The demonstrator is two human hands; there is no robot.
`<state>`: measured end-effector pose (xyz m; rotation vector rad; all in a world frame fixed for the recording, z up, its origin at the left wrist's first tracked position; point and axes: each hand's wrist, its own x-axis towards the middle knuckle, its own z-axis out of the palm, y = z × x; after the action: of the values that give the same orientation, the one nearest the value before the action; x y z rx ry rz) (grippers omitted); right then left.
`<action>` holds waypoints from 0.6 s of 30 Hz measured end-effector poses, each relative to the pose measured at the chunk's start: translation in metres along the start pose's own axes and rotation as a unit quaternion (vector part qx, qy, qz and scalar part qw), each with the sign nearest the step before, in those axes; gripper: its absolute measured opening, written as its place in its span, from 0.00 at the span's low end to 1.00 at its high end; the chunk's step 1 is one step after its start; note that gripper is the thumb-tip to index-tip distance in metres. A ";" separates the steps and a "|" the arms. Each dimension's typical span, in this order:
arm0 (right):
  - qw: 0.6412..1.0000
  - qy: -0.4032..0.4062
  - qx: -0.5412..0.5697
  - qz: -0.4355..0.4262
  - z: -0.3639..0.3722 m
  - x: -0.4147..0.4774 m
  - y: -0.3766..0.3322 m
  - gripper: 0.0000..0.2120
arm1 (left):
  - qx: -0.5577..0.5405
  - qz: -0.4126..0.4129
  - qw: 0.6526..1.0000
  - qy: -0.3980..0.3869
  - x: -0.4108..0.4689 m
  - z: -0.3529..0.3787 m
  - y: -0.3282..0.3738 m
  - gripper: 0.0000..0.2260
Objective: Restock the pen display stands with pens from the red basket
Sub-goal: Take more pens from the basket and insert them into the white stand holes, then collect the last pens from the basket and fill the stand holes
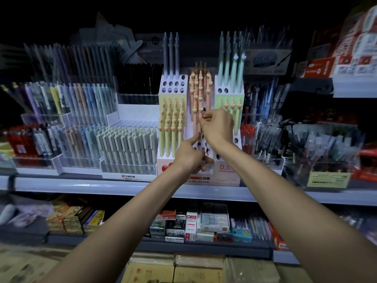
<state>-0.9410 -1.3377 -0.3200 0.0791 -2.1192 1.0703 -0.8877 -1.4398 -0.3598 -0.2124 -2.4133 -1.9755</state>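
Right hand [217, 125]: raised in front of the middle column of the display stand [173, 86]; thumb and forefinger pinch the peach pen [199, 129] near its upper end; remaining fingers curled behind.

Left hand [188, 157]: below and just left of the right hand; thumb stretched upward, its tip at the lower barrel of the peach pen; other fingers curled in front of the holed lower tier of the stand; whether they hold anything cannot be told.

Peach pen: roughly upright, over the middle column, just below the row of peach pens [199, 84] already seated there; its lower end is hidden by the left hand.

Display stand: white, stepped, holed tiers; stands on the shelf [81, 185]; yellow-green pens [170, 131] fill the left column; blue-grey pens [171, 54] stand in the top left tier with open holes in front of them; mint pens [229, 72] stand in the top right tier.

Adjacent items: a tray of grey-green pens [126, 144] just left of the stand; stationery boxes [214, 220] on the shelf below.
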 end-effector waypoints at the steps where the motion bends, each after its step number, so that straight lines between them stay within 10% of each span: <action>1: 1.000 0.001 -0.002 -0.001 -0.001 -0.002 -0.001 0.11 | 0.004 -0.001 1.000 -0.001 0.000 0.000 0.000 0.34; 10: 0.998 -0.033 -0.025 0.045 -0.019 -0.001 -0.010 0.04 | 0.007 -0.050 0.998 -0.025 -0.013 -0.012 0.009 0.30; 18: 0.994 -0.091 -0.040 0.040 -0.079 -0.037 -0.003 0.17 | 0.157 0.005 0.988 -0.001 -0.050 -0.033 0.004 0.18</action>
<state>-0.8669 -1.2930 -0.3122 0.0552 -2.3448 1.0589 -0.8398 -1.4760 -0.3541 -0.2166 -2.6710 -1.5583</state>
